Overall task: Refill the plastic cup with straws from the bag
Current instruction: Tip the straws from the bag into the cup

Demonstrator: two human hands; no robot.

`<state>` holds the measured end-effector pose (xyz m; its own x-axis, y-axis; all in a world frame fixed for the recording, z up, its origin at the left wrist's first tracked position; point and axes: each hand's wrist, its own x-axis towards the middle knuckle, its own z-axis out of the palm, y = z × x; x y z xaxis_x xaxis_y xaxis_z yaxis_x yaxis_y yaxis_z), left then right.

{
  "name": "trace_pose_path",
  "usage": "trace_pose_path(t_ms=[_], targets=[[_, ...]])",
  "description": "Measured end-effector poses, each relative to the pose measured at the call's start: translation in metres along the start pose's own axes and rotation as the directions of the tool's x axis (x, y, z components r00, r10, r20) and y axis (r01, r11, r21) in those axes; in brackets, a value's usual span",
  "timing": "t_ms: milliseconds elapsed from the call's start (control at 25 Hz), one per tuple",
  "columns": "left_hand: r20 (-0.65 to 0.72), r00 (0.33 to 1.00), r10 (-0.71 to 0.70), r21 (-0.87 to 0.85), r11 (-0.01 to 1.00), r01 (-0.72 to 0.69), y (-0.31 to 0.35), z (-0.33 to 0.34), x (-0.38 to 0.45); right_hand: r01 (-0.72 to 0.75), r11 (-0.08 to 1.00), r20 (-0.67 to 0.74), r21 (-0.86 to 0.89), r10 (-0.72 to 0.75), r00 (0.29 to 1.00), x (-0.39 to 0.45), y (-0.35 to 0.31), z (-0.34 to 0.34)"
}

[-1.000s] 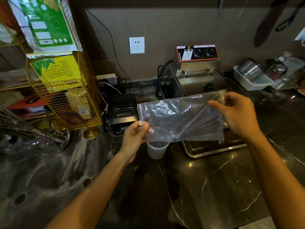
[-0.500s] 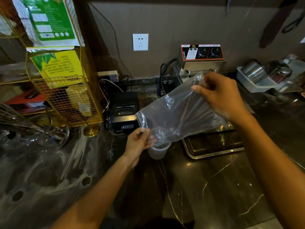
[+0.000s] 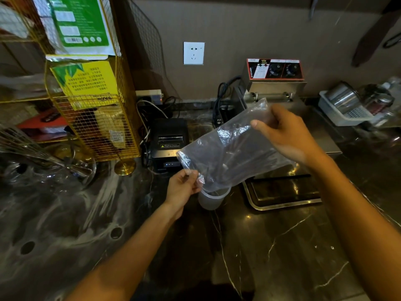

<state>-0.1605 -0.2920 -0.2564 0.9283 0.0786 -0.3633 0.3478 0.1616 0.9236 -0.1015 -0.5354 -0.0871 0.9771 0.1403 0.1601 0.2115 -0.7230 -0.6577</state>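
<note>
A clear plastic bag (image 3: pixel 225 153) with dark straws (image 3: pixel 243 157) inside is held tilted, its mouth pointing down-left over a translucent plastic cup (image 3: pixel 211 199) that stands on the dark marble counter. My left hand (image 3: pixel 184 187) pinches the bag's lower open edge just left of the cup rim. My right hand (image 3: pixel 286 135) grips the bag's raised closed end, up and to the right. The bag's mouth hides part of the cup rim, so I cannot tell whether any straw reaches into the cup.
A steel tray (image 3: pixel 282 192) lies right of the cup, a fryer (image 3: pixel 274 81) behind it. A black receipt printer (image 3: pixel 169 144) stands behind the cup. A yellow wire rack (image 3: pixel 95 118) is at left, a white basket with metal cups (image 3: pixel 345 111) at far right.
My right hand has lifted the bag's closed end from level to high, so the bag now slopes down toward the cup. My left hand has stayed at the bag's mouth by the cup.
</note>
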Motion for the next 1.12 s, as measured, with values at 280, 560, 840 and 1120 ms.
trace_pose_path(t_ms=[280,560,840,1120], targets=[[-0.024,1.000,-0.009,-0.042,0.999,0.008,-0.003,-0.002,0.001,-0.189,0.972,0.213,-0.137,0.215,0.953,-0.014,0.047,-0.020],[-0.013,0.999,0.031,-0.006,0.999,-0.031,0.001,0.002,-0.002,0.035,0.999,-0.089,0.037,-0.031,0.996,-0.014,0.022,-0.027],[-0.052,0.999,-0.005,0.044,0.999,0.007,-0.004,-0.002,-0.007,0.090,0.996,-0.121,0.006,-0.089,0.989,-0.008,-0.004,-0.011],[-0.050,0.999,-0.012,-0.018,1.000,0.011,-0.004,-0.004,-0.006,0.002,1.000,0.013,0.028,-0.002,1.000,-0.004,0.000,-0.010]])
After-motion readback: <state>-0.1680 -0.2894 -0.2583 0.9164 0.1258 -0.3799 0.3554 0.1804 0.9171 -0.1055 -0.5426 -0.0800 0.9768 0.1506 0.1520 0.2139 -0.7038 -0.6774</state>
